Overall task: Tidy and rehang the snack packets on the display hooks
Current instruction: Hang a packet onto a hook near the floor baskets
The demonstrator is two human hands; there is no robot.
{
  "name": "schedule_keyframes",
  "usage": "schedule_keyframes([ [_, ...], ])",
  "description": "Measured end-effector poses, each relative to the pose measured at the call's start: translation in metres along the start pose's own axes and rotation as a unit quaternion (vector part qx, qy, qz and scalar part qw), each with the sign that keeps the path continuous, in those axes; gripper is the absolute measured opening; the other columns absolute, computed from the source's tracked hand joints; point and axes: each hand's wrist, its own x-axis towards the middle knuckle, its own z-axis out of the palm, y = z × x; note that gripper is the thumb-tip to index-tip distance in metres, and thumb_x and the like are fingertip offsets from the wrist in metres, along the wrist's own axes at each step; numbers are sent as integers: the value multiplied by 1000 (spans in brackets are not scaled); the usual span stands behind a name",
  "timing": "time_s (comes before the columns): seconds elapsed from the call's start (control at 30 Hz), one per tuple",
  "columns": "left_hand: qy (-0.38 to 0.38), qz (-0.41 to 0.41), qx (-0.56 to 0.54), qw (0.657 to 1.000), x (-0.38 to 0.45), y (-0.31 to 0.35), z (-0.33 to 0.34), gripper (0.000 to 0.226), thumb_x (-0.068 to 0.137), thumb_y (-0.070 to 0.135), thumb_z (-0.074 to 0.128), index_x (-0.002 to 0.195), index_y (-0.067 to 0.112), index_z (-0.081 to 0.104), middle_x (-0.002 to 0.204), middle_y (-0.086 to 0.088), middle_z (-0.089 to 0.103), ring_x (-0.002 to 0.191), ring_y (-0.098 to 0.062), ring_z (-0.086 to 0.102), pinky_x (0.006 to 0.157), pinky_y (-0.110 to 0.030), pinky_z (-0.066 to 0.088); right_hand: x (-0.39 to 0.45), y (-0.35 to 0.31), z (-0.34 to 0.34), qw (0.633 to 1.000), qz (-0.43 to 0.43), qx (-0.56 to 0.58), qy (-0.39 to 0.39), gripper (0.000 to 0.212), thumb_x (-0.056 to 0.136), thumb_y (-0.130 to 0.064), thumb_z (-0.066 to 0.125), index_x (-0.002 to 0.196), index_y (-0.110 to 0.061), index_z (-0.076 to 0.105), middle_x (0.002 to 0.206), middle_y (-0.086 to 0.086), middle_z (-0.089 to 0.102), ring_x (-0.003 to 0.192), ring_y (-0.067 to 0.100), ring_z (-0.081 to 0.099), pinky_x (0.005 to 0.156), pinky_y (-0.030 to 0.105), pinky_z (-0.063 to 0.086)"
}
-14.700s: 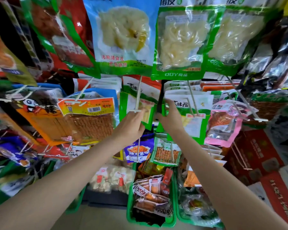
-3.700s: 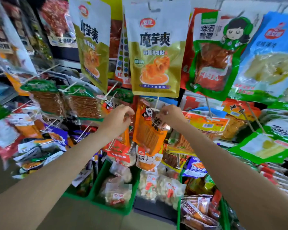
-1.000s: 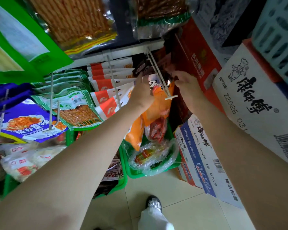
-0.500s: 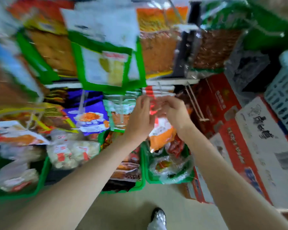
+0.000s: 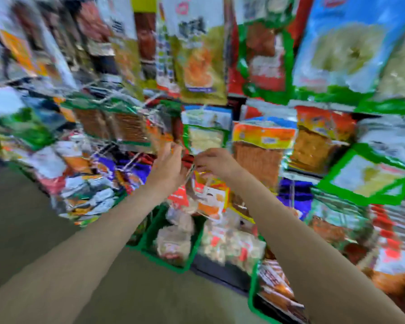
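Frame center, blurry: left hand (image 5: pixel 167 168) raised w/ fingers loosely spread beside orange packets (image 5: pixel 208 197); right hand (image 5: pixel 216 161) pinches their tops. Step: carrying them to a hook. Next: thread holes onto the prong.

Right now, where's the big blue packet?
In the head view, the big blue packet hangs at the upper right, beside the red and green packet.
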Motion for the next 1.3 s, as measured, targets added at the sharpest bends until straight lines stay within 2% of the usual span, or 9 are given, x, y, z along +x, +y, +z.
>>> schedule_keyframes([
  [0.13, -15, -66, -25, 997, 8, -52, -24, 39, 82, 2, 52, 121, 3, 43, 125, -19, 35, 109, -36, 48, 91, -40, 41, 37, -28, 32, 999, -6, -45, 26, 25, 86, 4, 52, 110, 4, 58, 64, 11, 49, 45, 5, 51, 45, 14, 44],
  [0.3, -24, -101, -63, 993, 35, -101, -32, 33, 87, 4, 46, 120, 10, 47, 123, -11, 33, 94, -33, 58, 85, -46, 47, 98, -39, 61, 999, 10, -44, 1, 36, 89, -4, 56, 120, -10, 39, 84, 7, 50, 55, 15, 55, 62, 31, 48],
  [0.47, -41, -127, -35, 990, 66, -142, -33, 31, 91, 10, 43, 123, 12, 41, 125, -7, 32, 86, -33, 61, 75, -48, 50, 162, -43, 80, 997, 28, -59, 42, 63, 90, -23, 58, 143, -21, 25, 132, 7, 53, 70, 23, 67, 56, 27, 54],
  [0.63, -29, -110, -3, 993, 82, -162, -38, 34, 94, 11, 42, 127, 8, 39, 126, -10, 34, 82, -31, 60, 73, -41, 49, 176, -52, 96, 997, 20, -54, 48, 32, 98, -22, 39, 127, -16, 52, 92, 7, 65, 77, 32, 70, 52, 29, 55],
  [0.77, 94, -47, -12, 994, 84, -153, -52, 29, 94, 9, 40, 122, 7, 44, 122, -11, 41, 51, -8, 41, 48, -17, 29, 152, -58, 98, 1000, -8, 19, 7, 22, 97, -14, 44, 116, -10, 54, 129, 19, 54, 75, 33, 69, 64, 34, 56],
  [0.87, 146, 62, 23, 987, 76, -130, -62, 32, 93, 16, 34, 119, 4, 49, 121, -12, 47, 46, -2, 32, 45, -13, 21, 123, -69, 86, 998, -63, -15, -26, 21, 97, -14, 46, 112, -10, 58, 116, 15, 58, 51, 16, 66, 56, 27, 58],
  [1.0, 149, 95, 2, 984, 60, -80, -62, 37, 94, 24, 31, 115, 6, 55, 113, -9, 57, 51, -10, 42, 53, -22, 28, 72, -73, 54, 998, -50, -30, -29, 18, 96, -11, 47, 107, -2, 57, 110, 17, 57, 48, 21, 66, 51, 29, 58],
  [1.17, -85, 86, -110, 987, 40, -12, -21, 20, 92, 26, 52, 100, 10, 61, 82, -4, 61, 66, -21, 57, 55, -26, 30, 1, -27, -21, 998, 52, -38, 11, 34, 94, -6, 47, 125, 7, 44, 98, 15, 52, 45, 25, 63, 48, 29, 55],
  [1.3, -373, 81, -196, 903, 24, 56, 47, 13, 86, 10, 61, 74, 12, 54, 57, 3, 55, 39, 3, 50, 46, -18, 38, -68, 44, -104, 990, 128, -55, 33, 28, 94, -3, 47, 122, 2, 49, 98, 16, 50, 35, 12, 58, 43, 25, 53],
])
